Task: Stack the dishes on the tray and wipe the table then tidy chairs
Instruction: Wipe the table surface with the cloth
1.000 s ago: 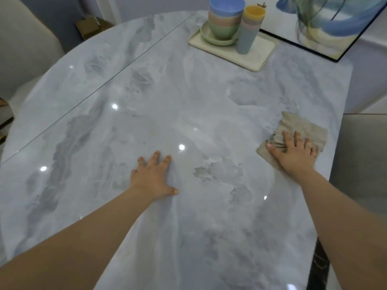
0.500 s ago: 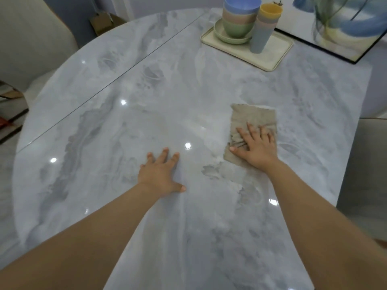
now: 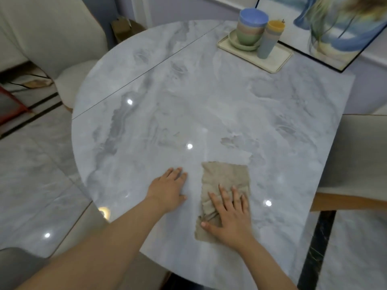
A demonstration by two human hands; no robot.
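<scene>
Wiping the table (image 3: 209, 91), you pressed your flat right hand (image 3: 230, 216) on the cloth (image 3: 226, 178), lower centre; your left hand (image 3: 167, 191) lay spread beside it. The stacked tray (image 3: 278, 59) sat upper right. Next: likely sweep unwiped areas, then chairs.

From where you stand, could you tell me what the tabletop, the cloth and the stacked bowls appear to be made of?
Tabletop: glossy grey marble or a marble-look slab, veined, with sharp lamp reflections.
Cloth: soft beige fabric, matte, wrinkling under the right hand.
Stacked bowls: probably matte pastel plastic; the material cannot be confirmed.
</scene>
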